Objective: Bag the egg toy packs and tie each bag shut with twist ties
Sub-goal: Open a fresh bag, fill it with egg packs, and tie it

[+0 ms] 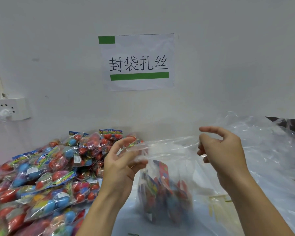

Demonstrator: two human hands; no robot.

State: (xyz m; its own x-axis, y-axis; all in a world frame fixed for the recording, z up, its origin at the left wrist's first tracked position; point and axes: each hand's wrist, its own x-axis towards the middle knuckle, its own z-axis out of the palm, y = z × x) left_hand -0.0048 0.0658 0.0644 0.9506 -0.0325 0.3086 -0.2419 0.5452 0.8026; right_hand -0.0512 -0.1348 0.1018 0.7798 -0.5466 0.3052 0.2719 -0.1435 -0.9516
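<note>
Left hand [124, 160] and right hand [223, 150] are each pinching the rim of a clear plastic bag [167, 169], holding it above the table; egg toy packs [165, 193] are sitting inside, blurred. Loose pack pile [41, 176] is lying left.

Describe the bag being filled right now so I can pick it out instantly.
Below the white wall sign, right of the heap of egg toy packs, hangs a clear plastic bag. Both hands, left hand and right hand, hold its mouth. Unlike the empty plastic sheeting behind, it holds colourful packs.
</note>
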